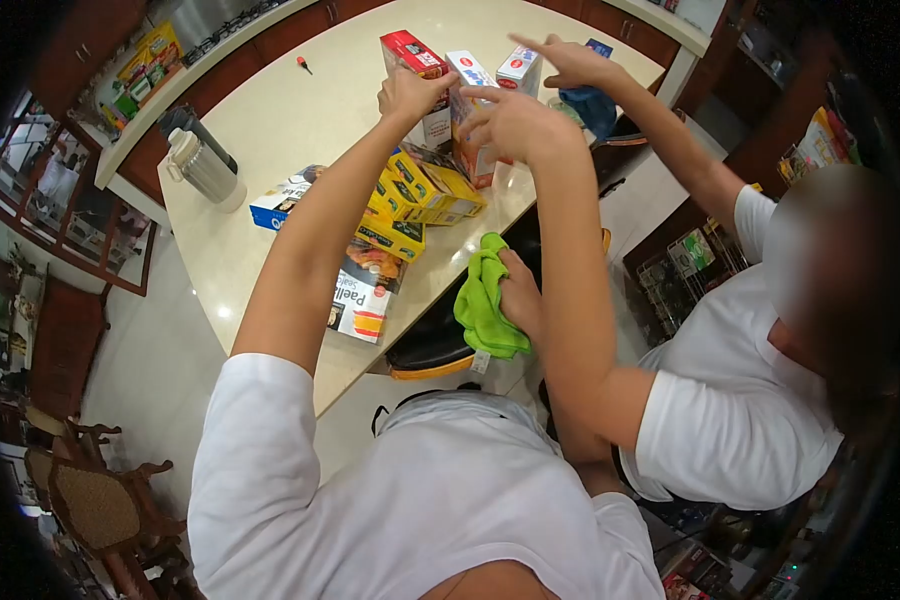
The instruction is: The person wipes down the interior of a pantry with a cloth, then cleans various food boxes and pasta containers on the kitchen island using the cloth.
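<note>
My left hand [407,97] grips a red and white box [410,50] standing on the table. Beside it stands a tall white and orange box [469,70], with my right hand [520,125] at its near side, fingers spread. Another white box [518,66] is upright just behind. Yellow boxes [425,190] are piled below my hands, partly covered by my left forearm. A paella packet [368,295] lies flat near the table edge, and a blue and white pack [285,195] lies left of the pile.
A co-worker at the right holds a green cloth [485,300] in one hand and reaches the other hand [570,62] over the boxes. A bottle [205,170] and a dark tumbler [210,140] stand on the table's left. A black chair [430,345] touches the near edge.
</note>
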`<state>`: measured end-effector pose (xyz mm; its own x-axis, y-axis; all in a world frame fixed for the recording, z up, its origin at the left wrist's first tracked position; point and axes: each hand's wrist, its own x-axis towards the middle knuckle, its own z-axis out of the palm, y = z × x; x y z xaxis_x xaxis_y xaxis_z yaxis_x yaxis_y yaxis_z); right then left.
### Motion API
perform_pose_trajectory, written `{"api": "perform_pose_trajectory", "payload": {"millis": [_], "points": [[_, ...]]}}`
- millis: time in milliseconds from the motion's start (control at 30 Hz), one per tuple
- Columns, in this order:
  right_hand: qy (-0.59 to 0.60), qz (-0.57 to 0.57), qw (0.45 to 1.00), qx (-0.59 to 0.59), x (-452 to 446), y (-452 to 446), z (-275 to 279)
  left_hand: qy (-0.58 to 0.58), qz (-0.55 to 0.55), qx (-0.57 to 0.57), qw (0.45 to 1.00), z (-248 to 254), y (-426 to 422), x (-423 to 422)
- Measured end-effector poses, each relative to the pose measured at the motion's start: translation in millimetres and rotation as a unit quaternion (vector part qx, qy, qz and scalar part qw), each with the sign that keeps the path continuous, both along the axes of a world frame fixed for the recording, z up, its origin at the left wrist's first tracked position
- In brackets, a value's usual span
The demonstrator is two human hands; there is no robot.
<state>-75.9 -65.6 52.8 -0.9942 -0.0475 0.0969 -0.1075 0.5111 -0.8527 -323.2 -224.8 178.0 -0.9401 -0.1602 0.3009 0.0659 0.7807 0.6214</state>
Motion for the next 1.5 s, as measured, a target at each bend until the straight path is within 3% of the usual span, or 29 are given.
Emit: {"api": "perform_pose_trajectory", "payload": {"millis": [67, 133, 167, 233, 267, 300, 367, 400, 433, 500, 567, 633, 700, 767, 833, 900, 967, 1067, 1100, 1167, 1267, 1367, 1500], "points": [[0.012, -0.042, 0.999, -0.02, 4.2, 1.0, -18.8, -0.01, -0.025, 0.001, 1.0, -0.7, -6.6, 0.8], [0.004, -0.04, 0.998, -0.042, 8.0, 2.5, -12.4, -0.143, -0.124, 0.042, 0.981, 0.8, -19.2, 3.0], [-0.002, -0.037, 0.997, -0.068, 8.9, 2.8, -8.9, -0.145, -0.12, 0.043, 0.981, -2.2, -25.6, 6.6], [-0.027, -0.022, 0.997, -0.073, 13.6, 2.6, 4.4, -0.118, -0.291, 0.027, 0.949, -6.3, -45.4, 21.7], [-0.02, -0.018, 0.995, -0.092, 16.7, 0.5, 10.2, -0.209, -0.318, 0.012, 0.925, -4.1, -57.5, 27.2], [-0.012, -0.014, 0.994, -0.11, 18.4, -0.6, 15.0, -0.212, -0.307, 0.015, 0.927, -2.6, -70.2, 36.2], [0.018, 0.004, 0.997, -0.074, 18.7, 0.6, 12.5, -0.196, -0.319, -0.185, 0.909, 2.5, -95.2, 59.5], [0.068, -0.017, 0.995, -0.073, 17.9, 0.4, 6.0, -0.203, -0.316, -0.18, 0.909, 7.2, -107.8, 74.7], [0.118, -0.041, 0.989, -0.073, 18.2, -2.5, 4.7, -0.187, -0.288, -0.166, 0.924, 15.2, -116.9, 97.2], [0.096, -0.045, 0.991, -0.087, 20.3, -4.9, 8.7, -0.174, -0.211, -0.131, 0.953, 4.0, -136.4, 120.2], [0.09, -0.018, 0.994, -0.06, 18.5, -5.8, 10.8, -0.081, -0.109, -0.109, 0.985, 26.4, -140.2, 167.7], [0.048, 0.015, 0.997, -0.061, 23.5, -8.6, 22.9, -0.038, -0.008, -0.002, 0.999, 35.9, -158.1, 212.0], [-0.002, 0.041, 0.997, -0.063, 26.6, -10.3, 26.4, -0.181, 0.096, 0.034, 0.978, 33.4, -162.1, 259.4], [0.006, 0.046, 0.995, -0.084, 24.9, -11.3, 19.0, -0.176, 0.137, -0.037, 0.974, -21.9, -172.3, 275.6], [0.01, 0.051, 0.993, -0.106, 25.6, -12.8, 17.0, -0.126, 0.131, -0.034, 0.983, -61.7, -179.9, 258.7], [-0.016, 0.07, 0.992, -0.106, 25.4, -13.0, 22.7, -0.068, 0.176, 0.088, 0.978, -71.9, -181.6, 217.8], [-0.015, 0.064, 0.994, -0.089, 24.1, -12.6, 20.1, -0.197, 0.172, 0.283, 0.923, -46.8, -170.7, 192.0], [0.024, 0.073, 0.993, -0.09, 13.7, -5.9, 7.5, -0.118, 0.168, 0.393, 0.896, -69.4, -169.2, 165.9], [0.03, 0.071, 0.993, -0.087, 7.6, -9.5, 13.8, -0.099, 0.159, 0.415, 0.891, -76.4, -171.2, 160.0], [0.175, 0.029, 0.984, 0.011, -6.9, -26.6, 27.2, -0.071, 0.153, 0.437, 0.883, -85.5, -171.4, 155.7], [0.151, 0.033, 0.977, 0.15, -54.2, -35.6, 22.2, -0.022, 0.162, 0.487, 0.858, -77.8, -164.5, 167.0], [0.15, 0.048, 0.982, 0.099, -93.6, -33.6, -12.0, 0.033, 0.139, 0.529, 0.836, -66.9, -169.9, 186.1], [0.105, 0.087, 0.99, 0.042, -99.7, -29.7, -3.6, 0.107, 0.149, 0.525, 0.831, -53.5, -190.4, 213.0]]}}
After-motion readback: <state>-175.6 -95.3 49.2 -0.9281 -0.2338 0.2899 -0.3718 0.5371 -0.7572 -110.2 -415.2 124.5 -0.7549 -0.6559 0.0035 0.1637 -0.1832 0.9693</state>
